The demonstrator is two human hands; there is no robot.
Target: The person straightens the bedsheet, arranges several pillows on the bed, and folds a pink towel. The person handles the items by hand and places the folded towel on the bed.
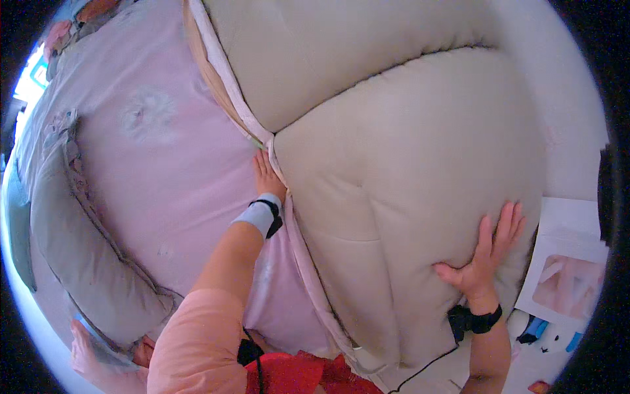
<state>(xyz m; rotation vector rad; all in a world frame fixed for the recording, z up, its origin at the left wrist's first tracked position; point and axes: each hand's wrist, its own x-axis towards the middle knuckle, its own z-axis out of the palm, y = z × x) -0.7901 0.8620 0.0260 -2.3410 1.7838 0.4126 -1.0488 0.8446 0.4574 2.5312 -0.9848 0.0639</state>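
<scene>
My left hand (268,176) lies flat on the pink sheet (172,197), its fingers pushed against the pink-edged seam where the sheet meets a beige padded bed headboard or cushion (433,147). Whether the fingertips are tucked under the edge, I cannot tell. My right hand (485,256) rests with spread fingers on the lower right of the beige padding and holds nothing. Both wrists wear black straps, the left one over a pale cuff. A dark crease divides the beige padding above my hands.
A grey pillow (98,266) with a ruffled edge lies on the left of the sheet. At the right, a white printed box or sheet (561,261) stands beside the padding, near small blue and black items (534,329). A black cable runs from my right wrist. A bare foot shows lower left.
</scene>
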